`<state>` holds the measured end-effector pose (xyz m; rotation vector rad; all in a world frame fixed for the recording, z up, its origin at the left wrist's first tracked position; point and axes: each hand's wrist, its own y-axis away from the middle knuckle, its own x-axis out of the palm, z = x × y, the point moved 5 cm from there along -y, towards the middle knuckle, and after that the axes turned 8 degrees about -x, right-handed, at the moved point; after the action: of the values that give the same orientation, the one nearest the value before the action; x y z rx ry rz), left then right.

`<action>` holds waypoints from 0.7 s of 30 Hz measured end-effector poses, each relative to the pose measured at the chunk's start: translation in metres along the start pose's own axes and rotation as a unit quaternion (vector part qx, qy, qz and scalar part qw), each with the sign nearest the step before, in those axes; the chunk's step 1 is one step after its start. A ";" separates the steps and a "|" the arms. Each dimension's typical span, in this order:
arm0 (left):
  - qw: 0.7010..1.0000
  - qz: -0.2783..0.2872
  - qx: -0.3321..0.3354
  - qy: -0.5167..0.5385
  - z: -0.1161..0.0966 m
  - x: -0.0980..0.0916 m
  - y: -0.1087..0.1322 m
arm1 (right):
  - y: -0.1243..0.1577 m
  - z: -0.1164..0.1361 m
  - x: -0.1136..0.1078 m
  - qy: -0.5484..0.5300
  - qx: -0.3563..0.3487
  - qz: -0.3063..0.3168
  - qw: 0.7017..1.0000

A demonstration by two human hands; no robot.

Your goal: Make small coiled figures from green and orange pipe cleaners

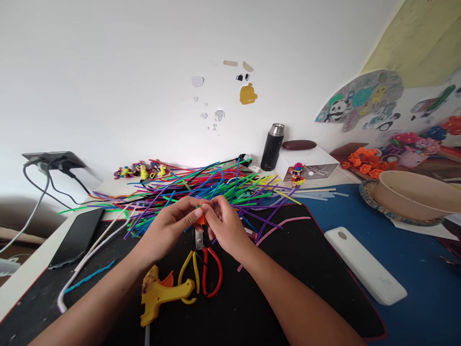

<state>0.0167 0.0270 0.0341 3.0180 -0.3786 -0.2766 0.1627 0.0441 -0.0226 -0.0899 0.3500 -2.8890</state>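
Fingertips of the left hand (163, 233) and right hand (232, 230) meet in a close pinch around a small bright-orange piece (202, 219), mostly covered, its material too hidden to tell. Just below both hands lie red-handled metal cutting pliers (205, 269) and a yellow curved-handled tool (196, 271). Nearer the left forearm sits a yellow plastic glue gun (155, 299) with an orange trigger. Beyond the hands spreads a heap of multicoloured fuzzy pipe cleaners (216, 185); well right of the right hand, a white rounded rectangular slab (363, 264).
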 end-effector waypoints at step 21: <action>0.995 0.029 -0.031 0.092 0.009 0.001 -0.005 | -0.002 -0.001 0.008 -0.126 0.015 0.034 0.991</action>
<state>0.0172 0.0305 0.0244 2.9344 -0.4329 -0.0054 0.1540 0.0439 -0.0227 -0.4234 0.2566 -2.7711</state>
